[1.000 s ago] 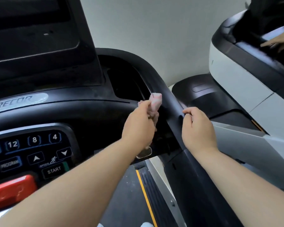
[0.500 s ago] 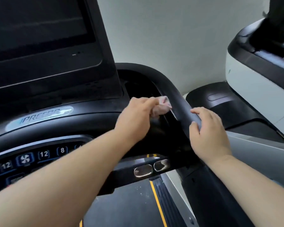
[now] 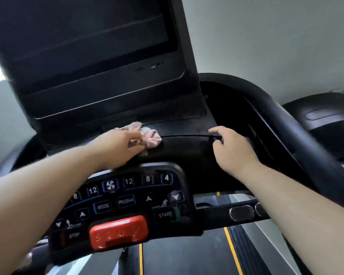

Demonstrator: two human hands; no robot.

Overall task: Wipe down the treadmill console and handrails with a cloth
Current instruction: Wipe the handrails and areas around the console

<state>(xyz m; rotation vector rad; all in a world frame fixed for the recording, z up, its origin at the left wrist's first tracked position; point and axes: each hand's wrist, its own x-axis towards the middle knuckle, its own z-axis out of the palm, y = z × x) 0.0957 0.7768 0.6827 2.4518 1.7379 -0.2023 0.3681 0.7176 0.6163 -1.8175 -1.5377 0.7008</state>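
Where the dark screen (image 3: 87, 46) meets the console (image 3: 189, 149), I locate the cloth (image 3: 150, 136): pink, bunched, lying on the console's upper ledge just below the screen base and above the keypad (image 3: 127, 195).

1. Left hand (image 3: 118, 145): I read the fingers as curled together, with the thumb closing against them to pinch the bunched cloth. The hand presses the cloth against the ledge. Part of the cloth sticks out beyond the fingertips to the right.

2. Right hand (image 3: 233, 149): it rests on the same ledge, well apart from the cloth. The fingers lie close together and lightly bent, the forefinger reaching along the seam of the ledge, the thumb held slightly apart below it. It holds nothing.

3. Surroundings: the black handrail (image 3: 286, 126) curves past the right hand on its far side. The red stop button (image 3: 118, 232) sits below the keypad, and the belt (image 3: 187, 255) shows beneath the console.
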